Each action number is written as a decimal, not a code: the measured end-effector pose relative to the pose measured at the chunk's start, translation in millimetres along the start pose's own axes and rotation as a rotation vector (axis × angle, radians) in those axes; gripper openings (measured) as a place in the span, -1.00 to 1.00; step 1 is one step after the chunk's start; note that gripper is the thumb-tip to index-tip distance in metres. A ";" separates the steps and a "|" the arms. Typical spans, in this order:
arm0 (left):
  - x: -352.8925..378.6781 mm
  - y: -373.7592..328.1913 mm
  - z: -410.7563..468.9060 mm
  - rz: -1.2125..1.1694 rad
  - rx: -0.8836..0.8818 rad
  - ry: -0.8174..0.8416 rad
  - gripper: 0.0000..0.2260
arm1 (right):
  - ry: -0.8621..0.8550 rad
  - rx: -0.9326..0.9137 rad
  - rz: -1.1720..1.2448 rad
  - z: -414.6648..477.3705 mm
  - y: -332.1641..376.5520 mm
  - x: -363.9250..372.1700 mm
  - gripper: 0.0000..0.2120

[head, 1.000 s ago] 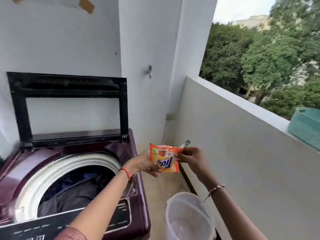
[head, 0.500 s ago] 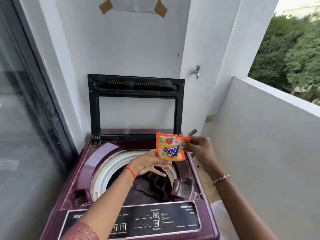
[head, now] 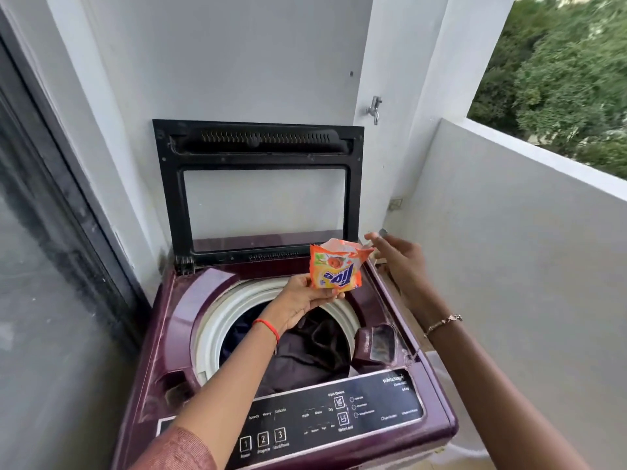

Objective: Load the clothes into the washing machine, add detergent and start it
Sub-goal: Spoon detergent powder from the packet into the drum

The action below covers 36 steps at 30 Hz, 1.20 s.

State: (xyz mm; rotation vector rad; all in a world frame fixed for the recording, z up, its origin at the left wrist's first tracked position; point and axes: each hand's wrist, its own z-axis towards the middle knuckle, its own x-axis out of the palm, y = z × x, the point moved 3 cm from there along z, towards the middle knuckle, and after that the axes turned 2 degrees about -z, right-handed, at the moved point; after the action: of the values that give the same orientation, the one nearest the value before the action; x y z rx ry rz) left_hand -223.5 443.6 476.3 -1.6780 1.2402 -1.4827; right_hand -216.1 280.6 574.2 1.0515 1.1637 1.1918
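Head view looks down on a maroon washing machine [head: 169,334] with its lid [head: 258,191] raised and dark clothes [head: 305,354] in the drum. Left hand [head: 305,296] fingers are clamped on an orange detergent packet [head: 334,269] above the drum. Right hand [head: 400,259] is beside the packet's torn top corner, fingers apart.

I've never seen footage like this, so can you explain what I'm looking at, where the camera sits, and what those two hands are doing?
The single picture comes from a camera worn on a person's head, looking forward and down, so you see their own arms reaching out. No robot is involved. In front of them is a maroon top-loading washing machine with its lid raised against the wall. Dark clothes already lie in the drum. The left hand holds an orange detergent sachet over the opening, its top looking torn open. The right hand is beside the sachet's torn corner, pinching what seems to be a torn-off scrap. The control panel runs along the near edge. A tap is on the wall, and trees show beyond the balcony wall.
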 end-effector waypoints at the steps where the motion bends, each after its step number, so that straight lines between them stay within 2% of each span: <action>1: -2.2 0.4 3.9 0.011 0.003 -0.015 -0.83 | -0.010 -0.037 -0.032 4.3 1.7 -0.3 -0.81; 6: -10.2 5.7 25.6 0.046 0.013 -0.092 -0.80 | 0.107 -0.156 -0.257 27.3 4.6 5.2 -0.89; 12: -13.7 9.4 51.3 -0.002 0.026 -0.168 -0.77 | 0.194 -0.297 -0.372 49.2 -2.6 13.5 -0.93; 19: -19.0 13.4 76.8 -0.016 0.064 -0.219 -0.74 | 0.238 -0.421 -0.330 68.0 -3.2 5.5 -0.94; 28: -15.7 20.0 96.8 -0.061 0.113 -0.290 -0.69 | 0.141 -0.716 -0.354 65.9 -13.0 1.0 -0.92; 32: -16.4 25.3 99.9 -0.106 0.131 -0.336 -0.70 | 0.077 -0.680 -0.367 62.2 -32.1 6.7 -0.89; 36: -15.0 27.1 102.5 -0.120 0.119 -0.314 -0.68 | 0.020 -0.603 -0.385 57.6 -47.4 9.7 -0.92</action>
State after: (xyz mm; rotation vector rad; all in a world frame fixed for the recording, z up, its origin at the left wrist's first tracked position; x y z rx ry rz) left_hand -131.3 430.3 423.7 -1.8456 0.8815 -1.2702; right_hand -153.2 286.0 533.4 0.3416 0.8807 1.1363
